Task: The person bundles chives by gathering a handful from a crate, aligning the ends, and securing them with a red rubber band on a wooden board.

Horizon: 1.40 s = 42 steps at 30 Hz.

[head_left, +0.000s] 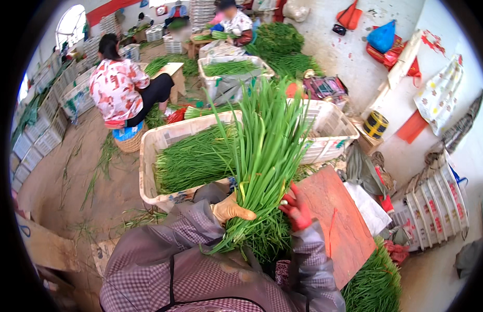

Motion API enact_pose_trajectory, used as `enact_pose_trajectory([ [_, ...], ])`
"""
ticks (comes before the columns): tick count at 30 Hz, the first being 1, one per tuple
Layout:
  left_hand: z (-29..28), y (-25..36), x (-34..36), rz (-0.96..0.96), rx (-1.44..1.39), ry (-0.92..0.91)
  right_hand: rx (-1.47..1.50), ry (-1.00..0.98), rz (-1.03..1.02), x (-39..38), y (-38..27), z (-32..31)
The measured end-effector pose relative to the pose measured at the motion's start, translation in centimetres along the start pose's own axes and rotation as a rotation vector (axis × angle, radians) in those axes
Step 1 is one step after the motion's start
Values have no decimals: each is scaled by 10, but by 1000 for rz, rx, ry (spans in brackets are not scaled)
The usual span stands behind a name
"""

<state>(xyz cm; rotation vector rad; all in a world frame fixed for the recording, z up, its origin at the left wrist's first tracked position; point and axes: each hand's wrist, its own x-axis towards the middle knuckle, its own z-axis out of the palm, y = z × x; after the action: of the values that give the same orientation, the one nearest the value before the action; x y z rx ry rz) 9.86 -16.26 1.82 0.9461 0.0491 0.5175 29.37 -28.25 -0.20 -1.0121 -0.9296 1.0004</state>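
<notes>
Green stalks (267, 156) | left fingers (244, 212) clenched round them | right fingers (292, 207) parted alongside | board (350, 229) edge rightward | floor (51, 174) left of crate (148, 169)

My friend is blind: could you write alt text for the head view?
A person's left hand grips a large bunch of long green leaves, the red-gloved right hand at its edge. Ahead stands a pale crate of greens; another person sits beyond, leftward.

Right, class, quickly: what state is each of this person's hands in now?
Left hand: closed, holding the bunch of green stalks.
Right hand: partly curled beside the bunch; whether it grips anything cannot be told.
</notes>
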Motion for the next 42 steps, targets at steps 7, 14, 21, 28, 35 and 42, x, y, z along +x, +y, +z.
enact_pose_trajectory([
  [7,-40,-46,33,-46,421,-68,-151,-263,-28,7,-28,16],
  [14,-33,-75,50,89,659,-52,-245,-172,-83,21,-32,1],
  [21,-8,-61,61,-181,1415,-11,-118,312,-127,35,-35,4],
  [28,60,43,115,61,1360,-357,-347,202,-85,14,-141,-10],
  [35,145,25,196,660,1302,-499,-368,215,-251,20,-175,-83],
  [42,107,-73,241,-526,-314,-422,-756,-156,-221,19,-113,-175],
])
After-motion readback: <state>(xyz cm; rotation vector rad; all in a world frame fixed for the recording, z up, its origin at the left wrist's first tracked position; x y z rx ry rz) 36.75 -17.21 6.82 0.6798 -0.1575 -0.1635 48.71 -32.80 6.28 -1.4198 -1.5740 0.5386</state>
